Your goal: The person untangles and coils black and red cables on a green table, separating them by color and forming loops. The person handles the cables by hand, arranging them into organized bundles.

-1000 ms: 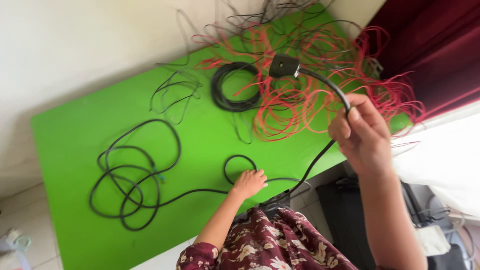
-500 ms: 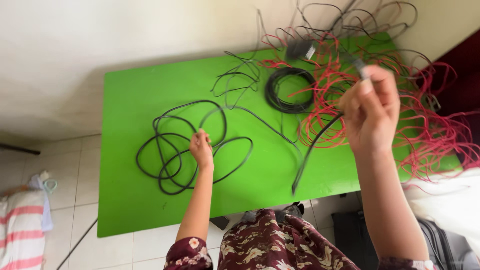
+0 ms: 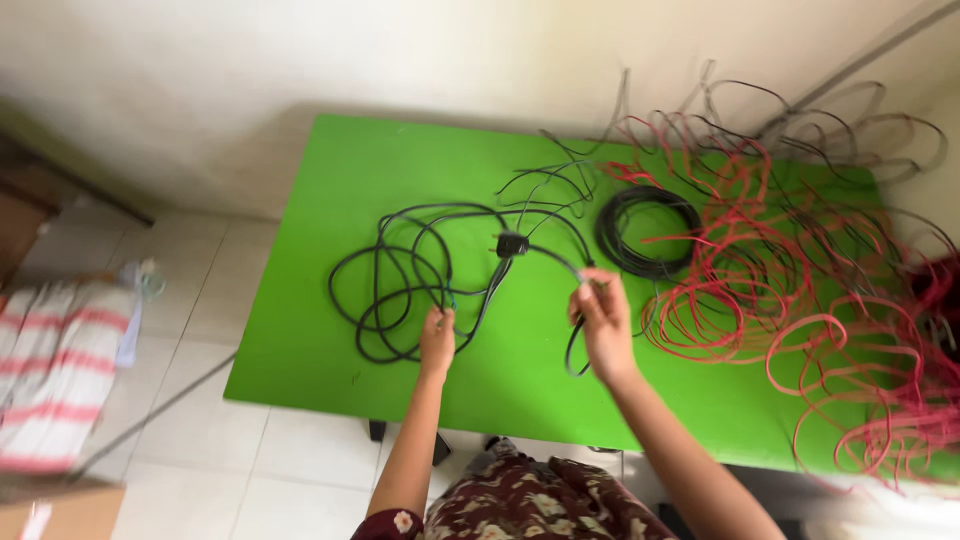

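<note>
- Left hand [image 3: 437, 335] rests on the green table [image 3: 300, 340], fingers closed around a strand of the black power cable [image 3: 400, 290] at the near edge of its loose loops.
- Right hand [image 3: 600, 320] is raised just above the table near the front middle, fingers pinched on the same cable a short way behind the plug [image 3: 511, 244]; a short loop of cable hangs below the hand.
- The plug lies between the two hands, a little farther from the person, with the cable arcing from it to the right hand.
- The bulk of the cable sprawls in overlapping loops on the left half of the table, loops crossing each other.
- A neat black coil [image 3: 648, 232] sits just beyond the right hand; a tangle of red wires [image 3: 800, 300] fills the right side, with thin black wires [image 3: 550, 185] toward the wall.
- Judgement: the step looks like gathering the loose cable into even loops. Doing it well calls for a light, sliding grip in the left hand so the strand feeds without kinking, and loops of matching size laid into the right.
- Risk: crossed loops may snag; lifting the strand clear of the pile should help, as should keeping it away from the red wires.
</note>
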